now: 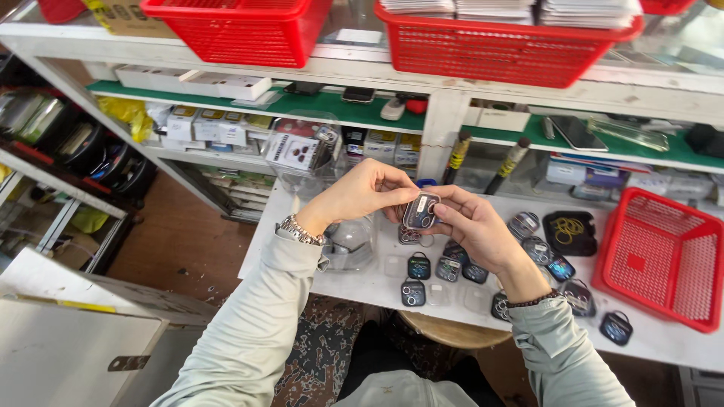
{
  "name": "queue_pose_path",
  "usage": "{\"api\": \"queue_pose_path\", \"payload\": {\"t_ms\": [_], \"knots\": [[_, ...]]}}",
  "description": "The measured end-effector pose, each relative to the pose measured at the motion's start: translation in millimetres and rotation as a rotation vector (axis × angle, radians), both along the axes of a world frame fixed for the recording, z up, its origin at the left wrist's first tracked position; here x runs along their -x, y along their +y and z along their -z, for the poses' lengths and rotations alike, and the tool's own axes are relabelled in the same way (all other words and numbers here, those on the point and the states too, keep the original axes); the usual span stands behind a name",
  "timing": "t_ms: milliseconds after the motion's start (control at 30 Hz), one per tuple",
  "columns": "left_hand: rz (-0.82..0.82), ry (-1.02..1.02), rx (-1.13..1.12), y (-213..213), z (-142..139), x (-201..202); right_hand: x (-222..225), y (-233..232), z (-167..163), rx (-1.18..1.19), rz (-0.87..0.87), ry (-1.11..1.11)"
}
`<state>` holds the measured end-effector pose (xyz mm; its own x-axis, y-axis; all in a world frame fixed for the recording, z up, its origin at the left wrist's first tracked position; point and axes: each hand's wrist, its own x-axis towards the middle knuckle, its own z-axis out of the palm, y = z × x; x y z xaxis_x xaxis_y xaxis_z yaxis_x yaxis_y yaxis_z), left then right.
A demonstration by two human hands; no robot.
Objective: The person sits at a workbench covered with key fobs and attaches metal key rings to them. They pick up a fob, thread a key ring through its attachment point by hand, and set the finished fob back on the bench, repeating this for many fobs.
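Clear plastic forms the small camera-lens protector case point(420, 211) that is held above the white counter point(362, 283), near its far edge. The case is pinched between both hands: the left hand point(360, 192) is clamped on its left side, and the right hand point(469, 224) is closed on its right side and lower corner. Because only fingertips are used on smooth plastic, the case could be dropped among the similar lens protector cases point(445, 267) lying just below, and mixed up with them. Those loose cases near the counter's front edge could also be swept off by a sleeve.

A red basket point(660, 256) at the right of the counter appears empty. On the top shelf, a red basket point(505, 47) is filled with stacked flat packets, while what is inside the red basket point(241, 30) to its left cannot be told. A clear plastic tub point(305, 154) at the far left of the counter is seen to hold carded packages.
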<state>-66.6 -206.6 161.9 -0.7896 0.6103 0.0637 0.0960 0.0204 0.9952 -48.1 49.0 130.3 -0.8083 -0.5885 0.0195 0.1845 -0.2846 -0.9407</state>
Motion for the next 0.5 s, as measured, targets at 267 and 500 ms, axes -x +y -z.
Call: {"api": "queue_pose_path", "payload": {"t_ms": [267, 500], "knots": [[-0.006, -0.012, -0.024, 45.2, -16.2, -11.9, -22.0, 34.1, -8.2, 0.135, 0.018, -0.009], [-0.322, 0.028, 0.062, 42.3, 17.8, 1.7, 15.8, 74.1, 47.2, -0.227, 0.59, 0.112]]}}
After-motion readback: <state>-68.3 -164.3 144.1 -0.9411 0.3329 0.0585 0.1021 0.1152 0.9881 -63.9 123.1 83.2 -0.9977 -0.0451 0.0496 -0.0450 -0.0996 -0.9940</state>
